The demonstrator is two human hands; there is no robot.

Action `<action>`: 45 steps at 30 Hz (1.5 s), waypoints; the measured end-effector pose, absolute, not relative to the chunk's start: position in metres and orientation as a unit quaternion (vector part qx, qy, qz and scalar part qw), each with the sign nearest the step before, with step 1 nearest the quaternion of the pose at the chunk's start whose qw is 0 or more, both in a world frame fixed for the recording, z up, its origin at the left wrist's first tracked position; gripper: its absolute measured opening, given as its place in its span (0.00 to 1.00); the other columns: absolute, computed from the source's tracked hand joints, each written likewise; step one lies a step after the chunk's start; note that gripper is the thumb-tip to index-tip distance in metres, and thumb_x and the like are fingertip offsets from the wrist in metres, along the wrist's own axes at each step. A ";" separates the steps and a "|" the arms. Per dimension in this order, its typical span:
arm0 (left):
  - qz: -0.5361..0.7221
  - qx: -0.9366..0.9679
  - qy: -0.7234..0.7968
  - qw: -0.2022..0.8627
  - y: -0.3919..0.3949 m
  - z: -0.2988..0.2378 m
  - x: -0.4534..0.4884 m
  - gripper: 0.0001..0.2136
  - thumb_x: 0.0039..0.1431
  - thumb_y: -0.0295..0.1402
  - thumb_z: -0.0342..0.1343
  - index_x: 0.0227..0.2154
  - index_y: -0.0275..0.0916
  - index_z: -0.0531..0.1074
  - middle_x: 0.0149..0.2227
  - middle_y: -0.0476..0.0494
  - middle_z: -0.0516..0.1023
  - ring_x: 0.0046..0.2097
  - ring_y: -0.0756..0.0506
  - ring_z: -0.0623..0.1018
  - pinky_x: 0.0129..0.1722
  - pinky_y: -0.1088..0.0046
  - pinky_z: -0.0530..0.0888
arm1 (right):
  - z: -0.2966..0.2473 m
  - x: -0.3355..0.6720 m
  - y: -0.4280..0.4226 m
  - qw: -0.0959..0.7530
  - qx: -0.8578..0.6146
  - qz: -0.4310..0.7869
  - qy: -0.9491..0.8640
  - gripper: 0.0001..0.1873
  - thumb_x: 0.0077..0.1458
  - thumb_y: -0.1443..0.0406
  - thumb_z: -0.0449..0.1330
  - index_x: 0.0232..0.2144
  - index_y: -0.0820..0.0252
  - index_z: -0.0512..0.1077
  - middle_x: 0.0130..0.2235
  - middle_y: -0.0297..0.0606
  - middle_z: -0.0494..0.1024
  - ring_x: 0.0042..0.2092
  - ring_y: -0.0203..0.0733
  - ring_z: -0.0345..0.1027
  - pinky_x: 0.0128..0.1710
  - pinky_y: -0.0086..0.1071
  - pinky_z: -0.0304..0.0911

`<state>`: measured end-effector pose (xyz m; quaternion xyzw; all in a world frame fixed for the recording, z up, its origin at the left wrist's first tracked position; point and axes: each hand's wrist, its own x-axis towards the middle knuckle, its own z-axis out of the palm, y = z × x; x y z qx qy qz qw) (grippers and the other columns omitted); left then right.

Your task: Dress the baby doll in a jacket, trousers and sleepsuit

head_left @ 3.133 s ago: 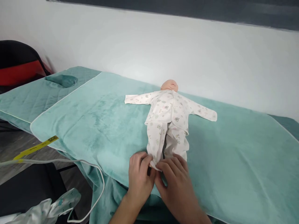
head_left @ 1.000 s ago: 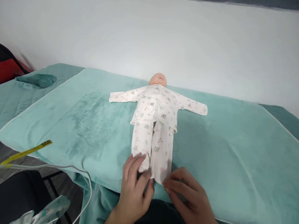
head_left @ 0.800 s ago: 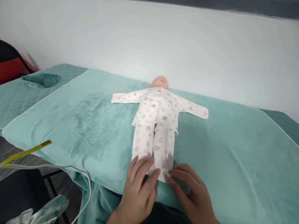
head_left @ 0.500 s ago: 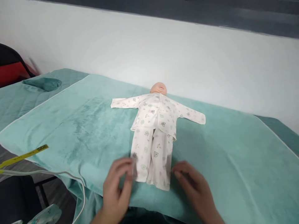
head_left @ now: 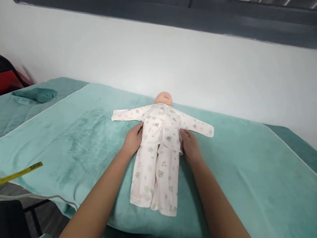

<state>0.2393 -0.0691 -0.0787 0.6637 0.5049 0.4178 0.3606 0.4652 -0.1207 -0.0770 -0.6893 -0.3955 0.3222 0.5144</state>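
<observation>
My left hand (head_left: 133, 138) and right hand (head_left: 190, 143), half-curled, their grip impossible to tell, flanked the baby doll (head_left: 163, 98) lying on a teal massage-bed cover (head_left: 81, 138), where tugging its bear-print top (head_left: 162, 124) alone could have rucked it up.

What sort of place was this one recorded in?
Perhaps a massage or care-training room: a green-covered bed with a face-hole-like opening, and a doll in patterned clothes lying on it.

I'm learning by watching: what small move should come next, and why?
Perhaps smooth the white shirt gently downward: the left hand and right hand are at its opposite sides, well placed for that, and it lies loosely over the trousers.
</observation>
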 end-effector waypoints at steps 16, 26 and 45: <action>0.456 0.693 0.510 0.226 -0.052 -0.095 0.235 0.25 0.57 0.24 0.47 0.57 0.39 0.72 0.65 0.39 0.66 0.66 0.40 0.65 0.67 0.58 0.61 | -0.083 0.473 -0.129 0.483 -0.655 0.047 -0.579 0.13 0.59 0.60 0.54 0.40 0.58 0.75 0.47 0.48 0.73 0.52 0.51 0.66 0.53 0.46 0.62; 0.380 0.713 0.535 0.246 -0.052 -0.095 0.235 0.21 0.61 0.32 0.48 0.55 0.39 0.74 0.60 0.37 0.73 0.62 0.34 0.71 0.63 0.52 0.64 | -0.086 0.473 -0.124 0.413 -0.695 0.131 -0.573 0.15 0.56 0.62 0.52 0.39 0.58 0.76 0.43 0.44 0.78 0.44 0.48 0.71 0.45 0.40 0.64; 0.439 0.554 0.405 0.580 -0.066 -0.078 0.231 0.28 0.61 0.44 0.56 0.64 0.50 0.63 0.70 0.51 0.57 0.69 0.39 0.60 0.66 0.60 0.62 | -0.071 0.454 -0.131 0.530 -0.536 0.400 -0.522 0.30 0.60 0.50 0.56 0.62 0.49 0.64 0.63 0.38 0.68 0.65 0.49 0.59 0.63 0.44 0.57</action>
